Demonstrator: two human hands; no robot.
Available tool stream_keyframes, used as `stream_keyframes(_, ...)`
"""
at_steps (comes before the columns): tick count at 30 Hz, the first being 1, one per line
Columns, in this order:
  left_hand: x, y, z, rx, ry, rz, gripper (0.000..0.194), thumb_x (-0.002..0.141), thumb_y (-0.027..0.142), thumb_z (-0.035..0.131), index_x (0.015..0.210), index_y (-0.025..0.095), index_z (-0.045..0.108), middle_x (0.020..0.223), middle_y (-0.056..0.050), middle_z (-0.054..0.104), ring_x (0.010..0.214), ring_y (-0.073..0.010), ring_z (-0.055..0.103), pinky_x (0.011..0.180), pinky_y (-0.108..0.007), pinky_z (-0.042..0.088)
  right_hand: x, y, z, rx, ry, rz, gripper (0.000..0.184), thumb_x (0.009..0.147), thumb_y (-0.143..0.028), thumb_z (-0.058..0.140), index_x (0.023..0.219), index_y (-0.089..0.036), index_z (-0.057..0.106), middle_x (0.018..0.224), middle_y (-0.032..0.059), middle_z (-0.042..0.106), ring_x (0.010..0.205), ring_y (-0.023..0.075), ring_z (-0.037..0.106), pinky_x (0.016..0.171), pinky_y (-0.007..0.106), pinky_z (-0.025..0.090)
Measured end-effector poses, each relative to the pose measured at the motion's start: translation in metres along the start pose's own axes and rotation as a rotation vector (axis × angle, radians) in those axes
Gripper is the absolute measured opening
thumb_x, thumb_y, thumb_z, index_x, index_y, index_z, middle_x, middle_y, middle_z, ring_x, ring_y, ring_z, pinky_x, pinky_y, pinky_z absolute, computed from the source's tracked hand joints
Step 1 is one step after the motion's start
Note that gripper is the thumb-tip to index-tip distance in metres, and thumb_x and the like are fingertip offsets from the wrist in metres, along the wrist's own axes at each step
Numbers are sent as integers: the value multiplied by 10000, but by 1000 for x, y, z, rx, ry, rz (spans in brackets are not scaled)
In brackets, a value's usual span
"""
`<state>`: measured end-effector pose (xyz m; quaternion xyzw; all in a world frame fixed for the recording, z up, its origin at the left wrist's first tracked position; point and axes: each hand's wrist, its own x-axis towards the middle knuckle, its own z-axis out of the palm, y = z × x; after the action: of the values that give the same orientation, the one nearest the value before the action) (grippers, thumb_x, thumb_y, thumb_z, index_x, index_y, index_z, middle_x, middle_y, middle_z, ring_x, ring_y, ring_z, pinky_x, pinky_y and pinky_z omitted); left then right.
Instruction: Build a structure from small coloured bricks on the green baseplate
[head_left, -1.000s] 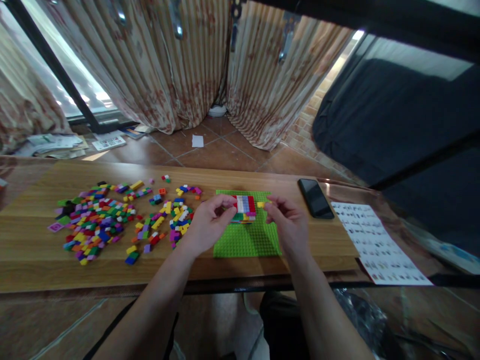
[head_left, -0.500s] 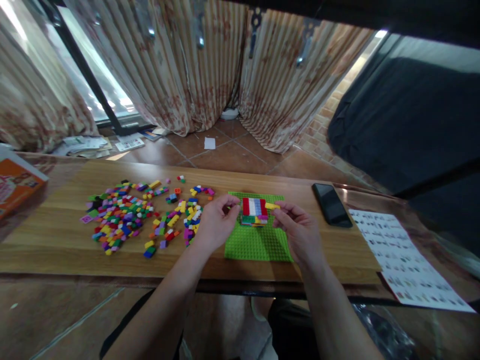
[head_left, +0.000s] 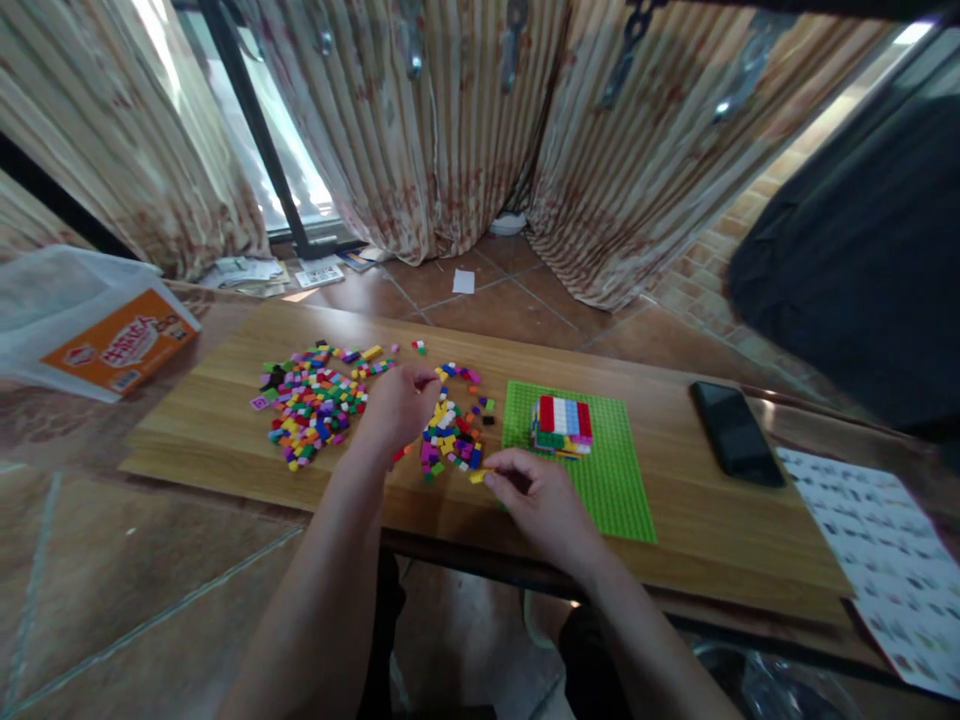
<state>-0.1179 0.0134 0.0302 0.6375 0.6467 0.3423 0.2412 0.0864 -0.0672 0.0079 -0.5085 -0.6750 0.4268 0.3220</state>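
My right hand [head_left: 544, 500] pinches a yellow brick [head_left: 478, 477] at its fingertips, low over the board between the loose bricks and the green baseplate [head_left: 622, 490]. My left hand [head_left: 397, 405] reaches over the loose bricks with thumb and fingers closed together; whatever is between them is too small to make out. Beneath and beside it lie small mixed bricks [head_left: 448, 440]. On the baseplate stands a block-shaped build [head_left: 564, 425] of stacked bricks, its top striped red, white and blue, with neither hand touching it.
A large heap of coloured bricks [head_left: 319, 400] spreads over the left of the wooden board [head_left: 202, 430]. Past its left end stands a clear plastic box [head_left: 112, 330] with an orange label. To the right are a black phone [head_left: 735, 430] and a printed sheet [head_left: 885, 550].
Both hands have left the striped build and moved left to the loose bricks, the right one still with the yellow brick. The camera view has turned left, showing more of the plastic box.
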Motion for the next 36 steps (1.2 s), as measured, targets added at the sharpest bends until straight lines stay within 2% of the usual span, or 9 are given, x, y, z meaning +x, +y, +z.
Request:
stream_keyframes(3, -5, -2, -7, 109, -85, 12, 219, 800, 227, 514, 698, 143, 688, 585, -13, 614, 568, -139, 510, 554, -247, 335, 3, -2, 13, -56, -27, -24, 137, 857, -234, 582, 899, -213, 711, 798, 12, 722, 714, 153, 639, 664, 268, 465)
stream_keyframes(6, -7, 0, -11, 160, -110, 16, 249, 809, 213, 484, 623, 155, 640, 545, -6, 561, 545, -135, 480, 550, -254, 307, 5, -2, 21, -71, -29, -41, 138, 853, -221, 586, 910, -220, 711, 772, 3, 715, 687, 155, 635, 652, 272, 459)
stream_keyframes(11, -8, -4, -17, 218, -101, -4, 261, 815, 216, 478, 582, 175, 588, 544, -6, 536, 551, -141, 474, 563, -259, 303, 10, 0, 25, -157, 76, -30, 197, 870, -238, 587, 1040, -224, 684, 802, 11, 709, 680, 165, 638, 656, 287, 468)
stream_keyframes(15, -10, -8, -23, 233, -92, -21, 253, 809, 212, 482, 588, 174, 601, 544, -8, 536, 552, -145, 470, 564, -268, 294, 15, -5, 32, -279, 153, -174, 167, 906, -236, 549, 992, -222, 692, 912, 47, 679, 793, 179, 640, 728, 302, 483)
stream_keyframes(19, -12, -6, -28, 220, -89, -48, 249, 804, 212, 487, 589, 171, 606, 535, -6, 529, 549, -143, 459, 571, -275, 292, 19, -13, 48, -401, 128, -264, 146, 897, -270, 590, 986, -219, 693, 991, 73, 651, 919, 218, 617, 806, 341, 495)
stream_keyframes(24, -13, -6, -32, 199, -75, -43, 250, 795, 227, 502, 560, 178, 572, 527, 0, 508, 542, -138, 444, 565, -273, 283, 20, -18, 65, -577, 84, -271, 317, 789, -394, 739, 1030, -199, 674, 1041, 105, 623, 997, 288, 548, 854, 425, 495)
stream_keyframes(26, -13, -8, -33, 191, -72, -41, 250, 791, 235, 507, 554, 182, 566, 517, 3, 496, 534, -138, 431, 558, -273, 274, 20, -18, 68, -611, 90, -263, 302, 791, -362, 736, 1029, -191, 663, 1033, 111, 617, 992, 293, 535, 850, 436, 493)
stream_keyframes(31, -14, -13, -33, 159, -68, -64, 233, 795, 239, 510, 582, 187, 587, 513, 8, 492, 530, -139, 417, 560, -275, 272, 20, -10, 64, -608, 119, -238, 106, 868, -230, 603, 955, -194, 651, 988, 102, 603, 960, 273, 536, 838, 414, 487)
stream_keyframes(36, -13, -13, -32, 167, -53, -78, 223, 801, 239, 533, 598, 185, 610, 520, 8, 502, 544, -141, 438, 560, -273, 285, 23, -5, 61, -586, 168, -259, 159, 856, -153, 548, 957, -209, 658, 1001, 98, 594, 984, 267, 537, 861, 410, 474)
